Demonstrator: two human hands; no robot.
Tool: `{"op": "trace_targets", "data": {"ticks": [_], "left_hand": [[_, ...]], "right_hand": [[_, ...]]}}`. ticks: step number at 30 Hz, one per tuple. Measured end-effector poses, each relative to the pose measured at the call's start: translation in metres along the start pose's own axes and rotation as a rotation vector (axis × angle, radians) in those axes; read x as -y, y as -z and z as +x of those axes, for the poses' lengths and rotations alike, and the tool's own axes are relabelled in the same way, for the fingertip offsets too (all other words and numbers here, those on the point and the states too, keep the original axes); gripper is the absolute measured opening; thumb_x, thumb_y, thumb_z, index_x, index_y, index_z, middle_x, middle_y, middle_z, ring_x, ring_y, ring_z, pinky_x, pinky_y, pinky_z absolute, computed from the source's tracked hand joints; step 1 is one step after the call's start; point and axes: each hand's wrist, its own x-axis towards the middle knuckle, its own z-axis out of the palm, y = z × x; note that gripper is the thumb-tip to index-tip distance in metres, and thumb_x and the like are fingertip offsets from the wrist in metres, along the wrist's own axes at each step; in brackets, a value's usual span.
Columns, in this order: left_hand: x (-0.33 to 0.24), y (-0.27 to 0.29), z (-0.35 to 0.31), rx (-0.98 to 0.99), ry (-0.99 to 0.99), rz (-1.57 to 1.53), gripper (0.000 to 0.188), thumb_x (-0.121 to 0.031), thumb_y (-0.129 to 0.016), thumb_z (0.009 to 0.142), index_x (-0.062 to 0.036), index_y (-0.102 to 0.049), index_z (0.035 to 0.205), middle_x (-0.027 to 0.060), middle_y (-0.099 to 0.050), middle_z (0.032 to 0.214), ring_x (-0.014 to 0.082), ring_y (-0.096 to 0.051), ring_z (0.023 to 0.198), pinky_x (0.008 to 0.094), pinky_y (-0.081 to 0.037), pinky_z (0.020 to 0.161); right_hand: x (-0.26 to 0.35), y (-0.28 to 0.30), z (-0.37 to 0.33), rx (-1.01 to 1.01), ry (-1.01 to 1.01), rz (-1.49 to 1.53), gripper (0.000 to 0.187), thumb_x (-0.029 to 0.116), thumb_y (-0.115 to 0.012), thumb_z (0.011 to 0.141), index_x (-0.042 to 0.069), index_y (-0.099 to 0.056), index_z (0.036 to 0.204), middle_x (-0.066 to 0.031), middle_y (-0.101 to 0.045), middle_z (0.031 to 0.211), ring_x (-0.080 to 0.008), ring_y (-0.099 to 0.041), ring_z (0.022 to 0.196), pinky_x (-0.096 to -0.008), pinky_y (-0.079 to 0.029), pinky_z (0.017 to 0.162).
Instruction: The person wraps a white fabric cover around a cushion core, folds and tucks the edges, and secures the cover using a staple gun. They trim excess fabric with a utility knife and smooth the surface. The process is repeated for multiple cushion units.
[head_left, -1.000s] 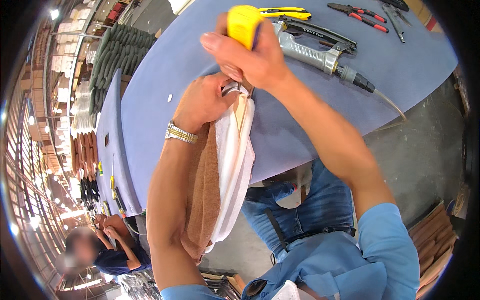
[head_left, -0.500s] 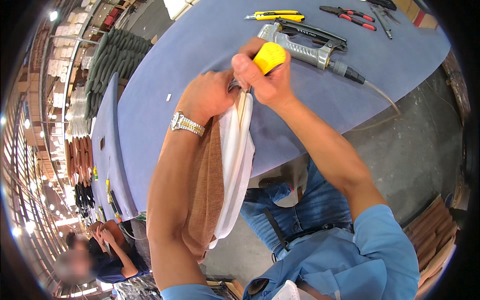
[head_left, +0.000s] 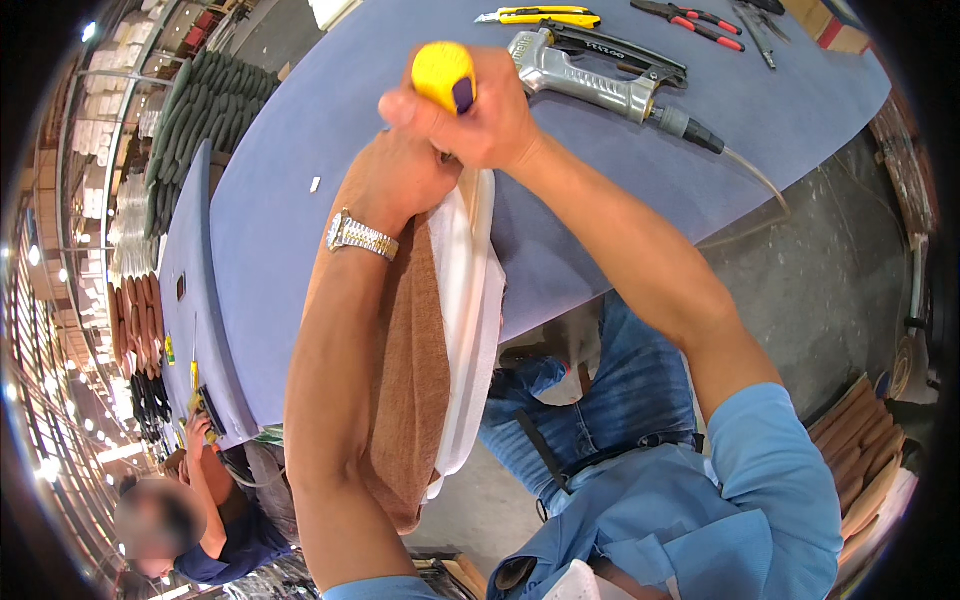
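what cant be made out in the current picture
Head view:
- working end of the yellow rounded tool handle: hidden by the hands
- fingertips of the left hand: mostly hidden by the right hand
- part of the brown woven fabric: covered by the left forearm
- small flat white scrap: too small to identify

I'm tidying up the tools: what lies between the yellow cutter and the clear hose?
The silver staple gun, as the head view shows.

Workshop, upholstery type — hose-fed staple gun (head_left: 590,85) and pliers (head_left: 710,36) right of the right hand's (head_left: 490,120) grip; stacked pads (head_left: 205,130), stocked shelving (head_left: 125,74) far left of it.
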Motion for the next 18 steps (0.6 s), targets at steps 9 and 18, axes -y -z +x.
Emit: {"op": "trace_targets", "data": {"ticks": [9,18], "left_hand": [[-0.037,0.025,0.0,0.163,0.125,0.007,0.038,-0.016,-0.07,0.087,-0.0056,-0.072,0.123,0.0186,-0.075,0.112,0.0355,-0.073,0.1,0.0416,-0.057,0.089],[-0.042,0.071,-0.033,0.036,0.149,-0.279,0.046,0.009,-0.068,0.086,0.0012,-0.067,0.131,0.0156,-0.07,0.133,0.0231,-0.066,0.124,0.0338,-0.052,0.106]], "right_hand": [[-0.016,0.061,0.015,-0.23,-0.488,0.787,0.041,0.038,-0.073,0.096,0.007,-0.057,0.075,-0.0032,-0.053,0.057,-0.0125,-0.052,0.045,-0.0286,-0.038,0.04],[-0.021,0.045,0.0,0.152,-0.624,-0.332,0.056,0.025,-0.072,0.09,0.001,-0.047,0.134,-0.0221,-0.07,0.087,-0.0404,-0.072,0.081,-0.0493,-0.056,0.072]]}}
